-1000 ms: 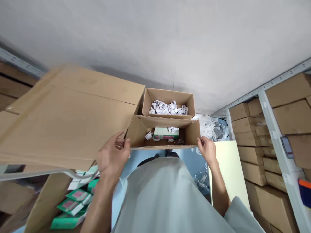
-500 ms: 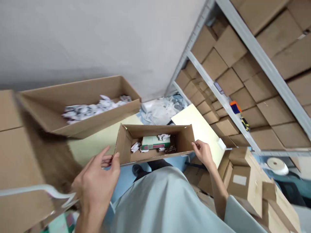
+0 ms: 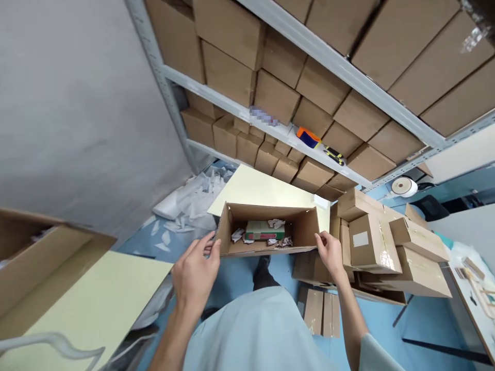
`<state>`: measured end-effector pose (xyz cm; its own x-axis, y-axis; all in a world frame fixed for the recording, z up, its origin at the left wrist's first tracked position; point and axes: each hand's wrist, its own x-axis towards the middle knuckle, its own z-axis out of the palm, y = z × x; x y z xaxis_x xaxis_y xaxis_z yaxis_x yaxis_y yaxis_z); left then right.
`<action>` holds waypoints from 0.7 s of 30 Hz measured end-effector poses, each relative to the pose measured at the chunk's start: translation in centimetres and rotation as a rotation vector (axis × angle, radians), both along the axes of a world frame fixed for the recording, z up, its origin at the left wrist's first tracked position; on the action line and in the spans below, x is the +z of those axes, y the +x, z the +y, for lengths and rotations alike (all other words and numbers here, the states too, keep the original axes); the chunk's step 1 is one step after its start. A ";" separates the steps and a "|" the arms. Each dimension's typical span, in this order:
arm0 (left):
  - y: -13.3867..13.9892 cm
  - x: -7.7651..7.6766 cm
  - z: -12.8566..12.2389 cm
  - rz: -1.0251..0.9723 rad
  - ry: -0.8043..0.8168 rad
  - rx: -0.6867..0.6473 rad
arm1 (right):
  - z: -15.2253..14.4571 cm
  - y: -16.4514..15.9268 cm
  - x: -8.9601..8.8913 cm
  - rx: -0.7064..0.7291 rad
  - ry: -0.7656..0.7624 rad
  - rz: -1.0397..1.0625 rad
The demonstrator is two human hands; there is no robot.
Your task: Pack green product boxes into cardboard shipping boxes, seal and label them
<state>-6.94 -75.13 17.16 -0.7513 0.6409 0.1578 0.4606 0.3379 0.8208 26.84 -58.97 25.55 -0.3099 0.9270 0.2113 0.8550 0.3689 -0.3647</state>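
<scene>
An open cardboard box (image 3: 270,252) hangs in front of me, carried between both hands above the floor. My left hand (image 3: 198,265) grips its left end, thumb and fingers closed on the edge. At the right end, my right hand (image 3: 328,250) pinches the other edge. Inside lies a green and cream packet (image 3: 263,230) with a pink strip on its side. Crumpled paper (image 3: 238,235) is scattered around it, and one piece rests on its top.
A metal rack (image 3: 228,105) full of cardboard boxes rises ahead. Beyond my box stands a pale yellow board (image 3: 255,190). Stacked cartons (image 3: 371,242) are at right. A large open carton (image 3: 42,273) sits on a yellow surface (image 3: 96,293) at left. White plastic sheeting (image 3: 193,201) covers some floor.
My view has turned right, and the box has come along in both hands. The large carton with shredded paper has slid to the left edge; the rack and stacked cartons now fill more of the view.
</scene>
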 end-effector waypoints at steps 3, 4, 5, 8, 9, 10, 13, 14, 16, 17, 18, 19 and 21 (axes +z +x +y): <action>0.6 0.3 5.7 0.031 -0.017 -0.059 | 3.1 1.8 -1.6 -0.068 0.007 0.056; 0.8 0.4 7.7 0.038 -0.026 -0.073 | 4.3 2.2 -2.1 -0.085 0.002 0.075; 0.9 0.5 9.6 0.041 -0.036 -0.080 | 5.5 2.6 -2.7 -0.097 -0.005 0.091; 1.1 0.8 15.0 0.050 -0.069 -0.082 | 9.4 3.3 -4.0 -0.119 -0.031 0.126; 1.2 0.9 16.6 0.053 -0.081 -0.083 | 10.7 3.4 -4.4 -0.123 -0.039 0.132; 1.3 1.0 18.1 0.057 -0.091 -0.084 | 12.0 3.5 -4.6 -0.126 -0.043 0.137; 1.4 1.1 22.0 0.066 -0.113 -0.088 | 15.7 3.5 -5.2 -0.124 -0.047 0.145; 1.4 1.1 23.1 0.067 -0.116 -0.085 | 16.8 3.5 -5.3 -0.119 -0.046 0.148; 1.2 0.9 25.1 0.065 -0.121 -0.075 | 18.6 3.3 -5.4 -0.113 -0.037 0.158; 0.9 0.8 25.9 0.065 -0.126 -0.071 | 19.3 3.2 -5.5 -0.112 -0.032 0.165; 0.6 0.6 26.7 0.067 -0.132 -0.071 | 19.9 3.0 -5.5 -0.114 -0.027 0.173; 0.2 0.4 27.4 0.070 -0.139 -0.075 | 20.4 2.8 -5.5 -0.119 -0.024 0.180; -0.8 0.0 28.4 0.081 -0.153 -0.097 | 21.0 2.1 -5.5 -0.130 -0.031 0.188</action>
<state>-7.73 -46.75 17.11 -0.6739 0.7306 0.1104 0.5594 0.4069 0.7221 28.91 -37.93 20.05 -0.1454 0.9636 0.2244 0.8105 0.2461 -0.5315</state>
